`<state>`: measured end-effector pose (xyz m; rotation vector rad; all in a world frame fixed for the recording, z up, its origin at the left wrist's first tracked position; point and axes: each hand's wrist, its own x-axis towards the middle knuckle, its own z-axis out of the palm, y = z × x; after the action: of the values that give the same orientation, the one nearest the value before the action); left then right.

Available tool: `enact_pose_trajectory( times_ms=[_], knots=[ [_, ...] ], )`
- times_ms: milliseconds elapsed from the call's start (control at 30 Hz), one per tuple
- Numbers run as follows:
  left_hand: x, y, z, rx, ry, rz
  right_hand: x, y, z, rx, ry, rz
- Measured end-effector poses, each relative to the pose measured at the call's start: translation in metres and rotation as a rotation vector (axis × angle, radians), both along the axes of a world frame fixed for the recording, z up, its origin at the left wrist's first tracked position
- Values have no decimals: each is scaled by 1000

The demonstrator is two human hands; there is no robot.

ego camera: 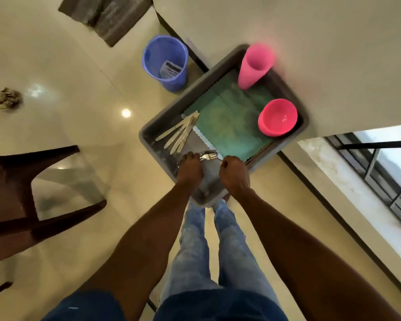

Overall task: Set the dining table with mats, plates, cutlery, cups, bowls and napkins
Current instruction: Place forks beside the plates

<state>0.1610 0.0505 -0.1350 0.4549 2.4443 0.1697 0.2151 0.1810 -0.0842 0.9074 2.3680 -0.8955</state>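
A grey tray holds a green mat, a stack of pink cups at its far corner, a pink bowl on the right, and several pale wooden cutlery pieces on the left. A bundle of shiny metal cutlery lies across the tray's near end. My left hand curls its fingers round that bundle. My right hand is curled into a fist at the bundle's right end, thumb touching it. What the tray rests on is hidden.
A blue waste bin stands on the tiled floor beyond the tray, beside a dark-edged wall base. A dark wooden and glass table is at left, a grey doormat at top, and a window at right. My legs are below.
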Motion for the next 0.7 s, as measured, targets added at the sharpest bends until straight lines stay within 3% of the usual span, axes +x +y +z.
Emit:
enact_pose_trajectory(
  times_ms=[167,400,700],
  knots=[
    [-12,2,-34,-121,2,-191,-4,0,-26,-6,-19,22],
    [-22,-3,-51,-139,15,-378,-4,3,-33,10,16,41],
    [-19,4,-46,-154,51,-373,4,7,-29,1,11,70]
  ],
)
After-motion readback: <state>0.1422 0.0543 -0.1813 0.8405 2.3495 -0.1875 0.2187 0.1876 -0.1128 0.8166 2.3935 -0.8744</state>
